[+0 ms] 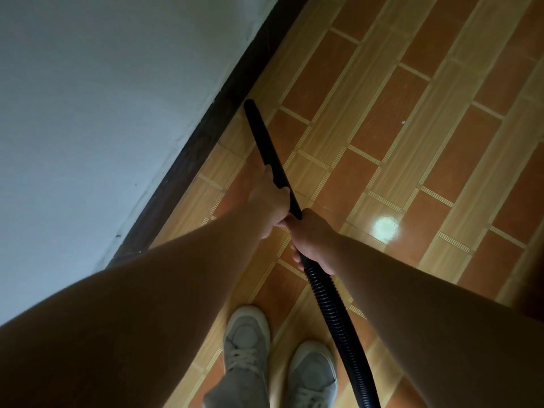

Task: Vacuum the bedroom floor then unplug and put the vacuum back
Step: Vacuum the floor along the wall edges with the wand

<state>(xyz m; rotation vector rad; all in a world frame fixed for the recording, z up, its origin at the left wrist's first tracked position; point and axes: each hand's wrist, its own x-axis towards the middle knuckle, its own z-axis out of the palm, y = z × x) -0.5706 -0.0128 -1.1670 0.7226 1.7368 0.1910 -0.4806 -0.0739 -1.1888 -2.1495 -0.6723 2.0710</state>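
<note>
Vacuuming underway: left hand [269,201] and right hand [312,240] both grip the wand [265,136], whose tip should next sweep along the skirting [206,134].

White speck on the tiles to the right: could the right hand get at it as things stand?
Probably not directly: the right hand grips the hose, and the white speck lies on open tiles farther out. Nothing blocks the wand from sweeping there.

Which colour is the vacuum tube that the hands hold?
The vacuum tube is black, clearest in the head view.
</note>
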